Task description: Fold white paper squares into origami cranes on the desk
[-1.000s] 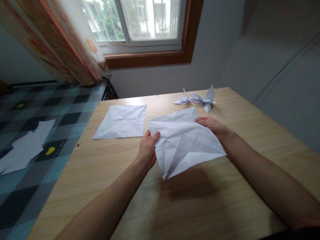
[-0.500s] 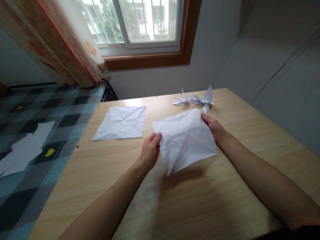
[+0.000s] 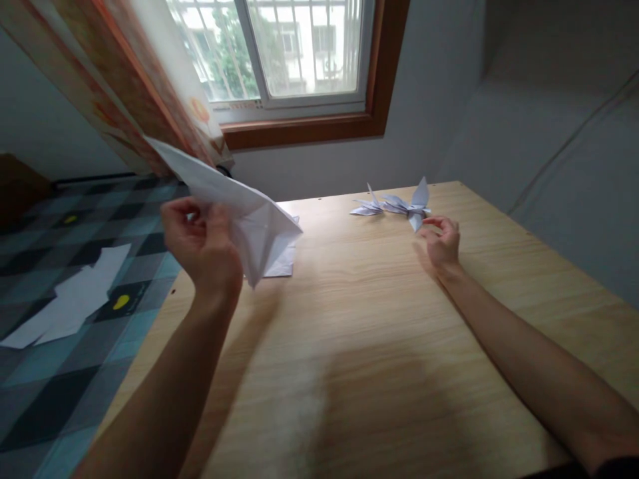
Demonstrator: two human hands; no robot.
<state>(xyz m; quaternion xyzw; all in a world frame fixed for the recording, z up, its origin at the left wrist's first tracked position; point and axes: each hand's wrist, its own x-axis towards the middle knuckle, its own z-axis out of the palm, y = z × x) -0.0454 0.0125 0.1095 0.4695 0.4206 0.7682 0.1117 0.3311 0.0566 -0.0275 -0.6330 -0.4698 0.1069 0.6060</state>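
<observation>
My left hand [image 3: 202, 243] is raised above the table's left side and pinches a creased white paper sheet [image 3: 234, 199], which hangs in the air, tilted up to the left. My right hand [image 3: 440, 241] rests on the wooden table [image 3: 379, 332] with fingers loosely curled and apart, holding nothing. It lies just below several folded white paper cranes [image 3: 397, 205] at the far side of the table. A second creased white sheet [image 3: 282, 263] lies flat on the table, mostly hidden behind the lifted sheet.
A window with a brown frame [image 3: 299, 126] and an orange curtain [image 3: 114, 86] stand behind the table. Left of the table is a checked blue surface [image 3: 60, 372] with loose white papers [image 3: 74, 299] on it. A grey wall [image 3: 549, 133] is at the right.
My right hand let go of the creased sheet and moved toward the cranes. My left hand lifted the sheet up and to the left, away from the table's middle.
</observation>
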